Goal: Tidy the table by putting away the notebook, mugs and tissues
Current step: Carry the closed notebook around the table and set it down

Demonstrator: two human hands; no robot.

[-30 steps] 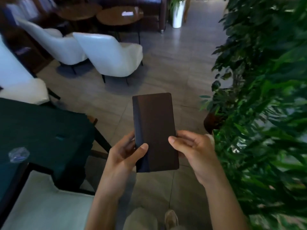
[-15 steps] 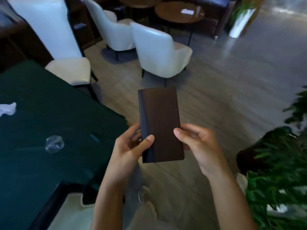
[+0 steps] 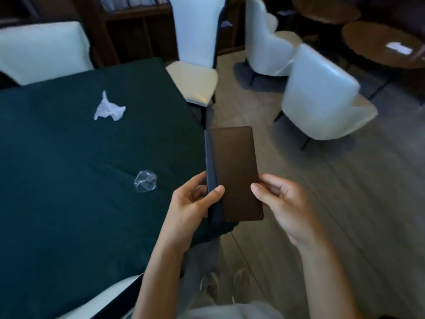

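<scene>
I hold a closed brown notebook with a dark blue spine upright in front of me, over the right edge of the table. My left hand grips its spine side with the thumb on the cover. My right hand holds its right edge with the thumb on the cover. On the dark green tablecloth lies a crumpled white tissue toward the far side. A crumpled piece of clear plastic lies nearer, just left of my left hand. No mug is in view.
White chairs stand around the table: one at the far left, one at the far right corner, one at the near edge. Two white armchairs and round wooden tables stand on the floor to the right. A dark bookshelf is behind.
The view has swung left: the green plant has left the frame and the table with the tissue has come into view. Both hands keep the same hold on the notebook.
</scene>
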